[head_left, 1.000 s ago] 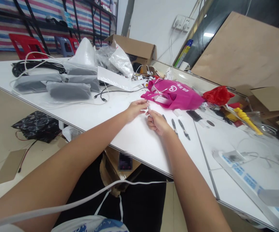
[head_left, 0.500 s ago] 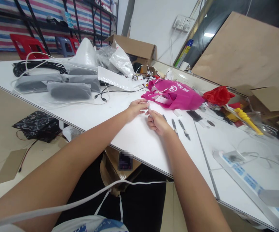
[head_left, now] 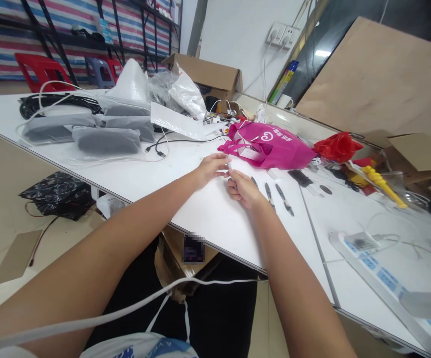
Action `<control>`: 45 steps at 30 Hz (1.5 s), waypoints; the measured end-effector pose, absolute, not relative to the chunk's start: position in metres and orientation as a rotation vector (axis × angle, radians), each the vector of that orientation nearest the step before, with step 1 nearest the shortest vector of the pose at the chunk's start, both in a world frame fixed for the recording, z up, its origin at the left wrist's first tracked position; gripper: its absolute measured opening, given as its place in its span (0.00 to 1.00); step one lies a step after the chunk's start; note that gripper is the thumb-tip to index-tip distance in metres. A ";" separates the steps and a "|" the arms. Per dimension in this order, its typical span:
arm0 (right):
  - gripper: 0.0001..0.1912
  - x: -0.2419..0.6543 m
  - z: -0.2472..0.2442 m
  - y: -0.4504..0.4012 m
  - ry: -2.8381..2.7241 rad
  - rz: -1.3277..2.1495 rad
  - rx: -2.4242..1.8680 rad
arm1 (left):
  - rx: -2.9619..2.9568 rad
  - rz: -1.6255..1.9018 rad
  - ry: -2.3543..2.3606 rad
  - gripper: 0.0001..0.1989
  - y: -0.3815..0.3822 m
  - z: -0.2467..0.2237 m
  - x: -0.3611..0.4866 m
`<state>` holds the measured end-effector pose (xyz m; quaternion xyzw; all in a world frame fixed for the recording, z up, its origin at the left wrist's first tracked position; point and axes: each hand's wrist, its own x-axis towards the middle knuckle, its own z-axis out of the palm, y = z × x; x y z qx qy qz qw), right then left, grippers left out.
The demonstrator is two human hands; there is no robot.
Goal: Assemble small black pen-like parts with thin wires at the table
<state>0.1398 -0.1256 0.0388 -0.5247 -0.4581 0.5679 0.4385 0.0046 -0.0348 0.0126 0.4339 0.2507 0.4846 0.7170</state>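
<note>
My left hand (head_left: 212, 168) and my right hand (head_left: 242, 189) meet over the white table (head_left: 155, 174), just in front of a pink bag (head_left: 271, 145). Both pinch a small thin white piece (head_left: 229, 164) between their fingertips; what it is stays too small to tell. Right of my right hand lie three dark pen-like tools (head_left: 275, 194) side by side on the table.
Grey foam-wrapped packs (head_left: 105, 139), black and white cables (head_left: 54, 102) and plastic bags fill the far left. A cardboard box (head_left: 208, 74) stands behind. A red bag (head_left: 336, 146), a yellow tool (head_left: 381, 185) and a white power strip (head_left: 379, 278) lie right. A white cord (head_left: 126, 311) crosses my lap.
</note>
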 end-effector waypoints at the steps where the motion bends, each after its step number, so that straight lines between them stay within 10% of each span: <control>1: 0.12 0.139 0.039 -0.126 -1.141 1.413 -1.306 | 0.957 1.074 0.564 0.19 -0.034 0.012 0.005; 45: 0.12 0.139 0.039 -0.126 -1.135 1.427 -1.284 | 0.932 1.054 0.562 0.19 -0.035 0.014 0.004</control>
